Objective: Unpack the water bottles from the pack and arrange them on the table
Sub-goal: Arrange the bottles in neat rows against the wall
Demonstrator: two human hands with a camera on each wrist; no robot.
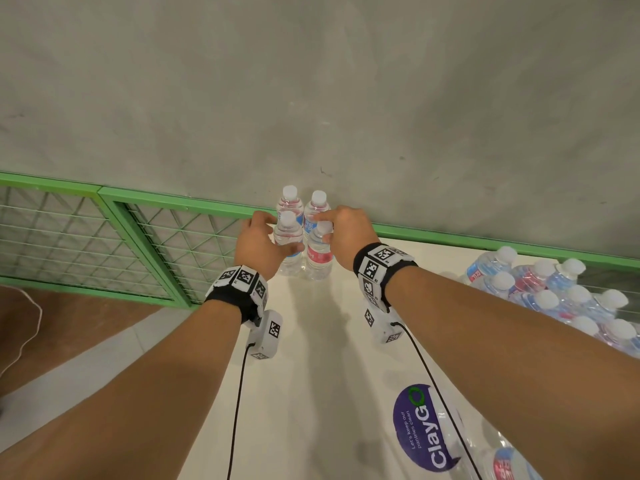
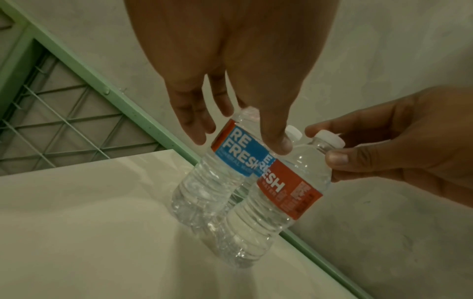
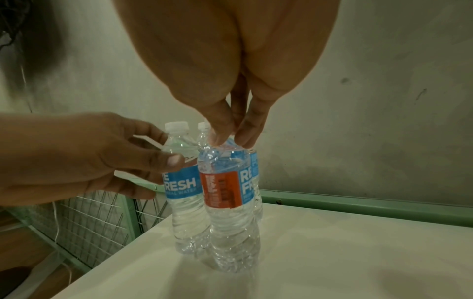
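While the grey wall [image 1: 346, 81] fills everything beyond, the white surface [image 1: 311, 341] runs out from the person to a green mesh railing [image 1: 104, 230] at its far edge, and the work is going on right at that far left corner. Off to the right the plastic-wrapped pack [image 1: 561, 292] lies on the surface with plenty of capped bottles inside, so I'd judge the unpacking is only just begun. At the corner four bottles stand upright in a tight square, two behind and two in front. The left hand [image 1: 259, 244] has its fingers and thumb curled round the shoulder of the front left bottle [image 1: 288, 244], whose base looks to be down on the surface. The right hand [image 1: 346, 233] pinches the neck of the front right bottle [image 1: 318, 254] just under the cap, forefinger stretched out over the top, and that bottle too looks to stand on its base, touching its neighbour. The back left bottle [image 1: 290, 199] and back right bottle [image 1: 317, 202] stand free just beside the railing. It looks to me like the setting-down step of a second pair. What comes next, I'd say, calls for both hands to let go gently, without nudging the close-packed bottles over the near edge, then to reach right to the pack. A purple sticker [image 1: 422, 431] sits nearer the person
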